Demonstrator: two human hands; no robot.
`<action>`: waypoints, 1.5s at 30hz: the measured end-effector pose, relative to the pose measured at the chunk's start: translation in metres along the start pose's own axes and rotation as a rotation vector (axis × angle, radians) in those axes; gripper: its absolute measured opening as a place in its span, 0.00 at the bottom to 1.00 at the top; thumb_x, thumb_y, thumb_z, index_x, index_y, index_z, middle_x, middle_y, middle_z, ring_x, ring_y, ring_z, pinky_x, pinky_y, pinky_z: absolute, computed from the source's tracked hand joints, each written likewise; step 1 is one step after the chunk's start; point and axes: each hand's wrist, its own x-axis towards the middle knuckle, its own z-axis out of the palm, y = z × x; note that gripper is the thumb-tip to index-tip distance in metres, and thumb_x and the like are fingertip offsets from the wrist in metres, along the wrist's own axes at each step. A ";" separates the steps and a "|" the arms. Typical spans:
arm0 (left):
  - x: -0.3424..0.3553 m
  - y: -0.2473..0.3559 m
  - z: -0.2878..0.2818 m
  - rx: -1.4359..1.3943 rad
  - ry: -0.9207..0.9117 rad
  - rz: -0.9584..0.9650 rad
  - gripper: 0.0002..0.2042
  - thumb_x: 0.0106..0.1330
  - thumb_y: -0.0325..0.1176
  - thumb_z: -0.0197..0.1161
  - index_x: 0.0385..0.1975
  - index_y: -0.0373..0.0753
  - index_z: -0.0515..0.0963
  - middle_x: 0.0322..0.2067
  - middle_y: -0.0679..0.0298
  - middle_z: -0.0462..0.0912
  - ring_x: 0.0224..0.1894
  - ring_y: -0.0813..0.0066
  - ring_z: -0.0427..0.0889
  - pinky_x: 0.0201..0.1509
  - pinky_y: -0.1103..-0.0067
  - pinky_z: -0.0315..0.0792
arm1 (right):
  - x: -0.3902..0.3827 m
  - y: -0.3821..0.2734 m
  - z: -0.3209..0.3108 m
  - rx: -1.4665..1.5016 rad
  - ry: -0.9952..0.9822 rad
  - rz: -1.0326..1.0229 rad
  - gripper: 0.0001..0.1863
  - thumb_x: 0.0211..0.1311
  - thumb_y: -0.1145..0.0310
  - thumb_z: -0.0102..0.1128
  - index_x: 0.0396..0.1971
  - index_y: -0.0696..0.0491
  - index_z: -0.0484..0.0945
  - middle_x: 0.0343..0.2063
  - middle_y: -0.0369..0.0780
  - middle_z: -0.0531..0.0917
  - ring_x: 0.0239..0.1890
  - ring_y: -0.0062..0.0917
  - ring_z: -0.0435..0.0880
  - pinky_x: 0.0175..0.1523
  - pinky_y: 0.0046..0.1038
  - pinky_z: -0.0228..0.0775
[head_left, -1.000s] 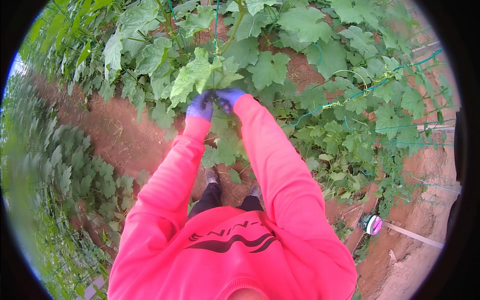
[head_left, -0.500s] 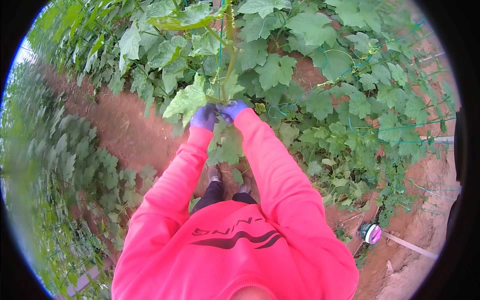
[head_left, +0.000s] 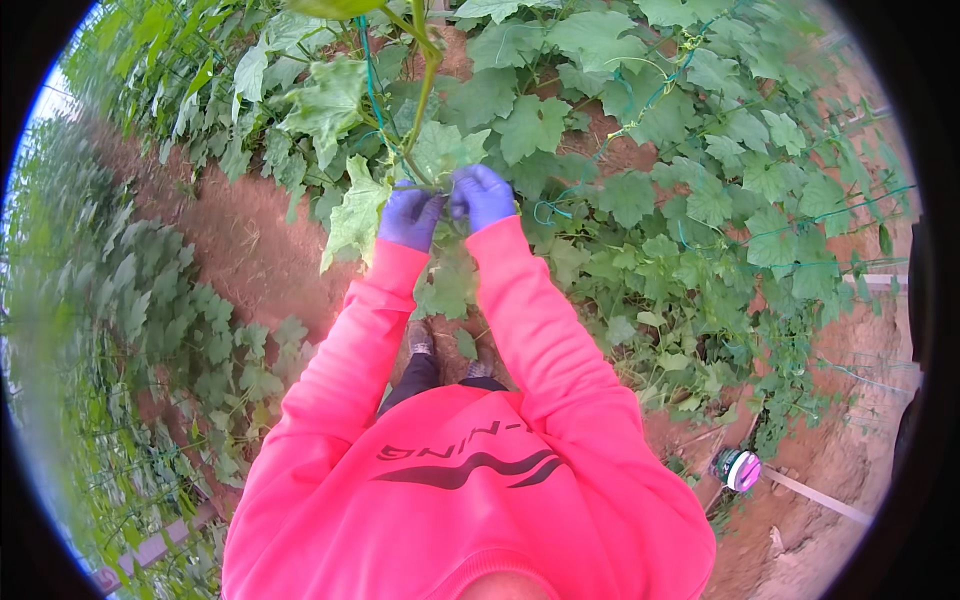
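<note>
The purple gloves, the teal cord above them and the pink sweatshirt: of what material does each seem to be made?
Purple gloves: probably thin rubber such as nitrile, smooth and low-gloss; they fit closely. Teal cord: possibly plastic twine, judging by its bright, even colour, but single fibres do not show. Pink sweatshirt: apparently soft, matt knit fabric, with rounded folds.

Arms (head_left: 548, 330) outstretched, hands (head_left: 408, 217) close together, fingers (head_left: 461, 190) curled

Daylight bright, even; shadows soft. Vivid pink, long-sleeved fabric sweatshirt (head_left: 440, 525) nearly saturated. Leafy green plants (head_left: 60, 400), far left, blurred.
</note>
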 end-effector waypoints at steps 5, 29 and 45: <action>0.007 -0.005 0.007 -0.297 0.102 -0.124 0.06 0.58 0.30 0.62 0.30 0.35 0.75 0.25 0.71 0.76 0.25 0.85 0.69 0.31 0.85 0.65 | -0.022 -0.030 -0.088 0.601 0.032 -0.209 0.06 0.61 0.67 0.52 0.29 0.53 0.71 0.15 0.33 0.68 0.16 0.20 0.67 0.21 0.23 0.61; -0.024 0.001 0.012 0.150 -0.313 -0.041 0.11 0.53 0.38 0.63 0.23 0.36 0.73 0.20 0.56 0.71 0.24 0.58 0.72 0.29 0.69 0.66 | -0.021 -0.104 -0.024 -0.339 0.093 -0.319 0.08 0.58 0.67 0.56 0.25 0.56 0.72 0.13 0.33 0.72 0.15 0.12 0.68 0.21 0.16 0.62; -0.056 -0.029 0.026 0.069 -0.321 0.040 0.07 0.58 0.30 0.61 0.34 0.35 0.76 0.23 0.63 0.72 0.27 0.73 0.72 0.31 0.80 0.65 | -0.053 -0.108 0.001 -0.253 -0.105 -0.255 0.07 0.60 0.69 0.54 0.31 0.57 0.75 0.18 0.32 0.74 0.15 0.11 0.68 0.21 0.14 0.59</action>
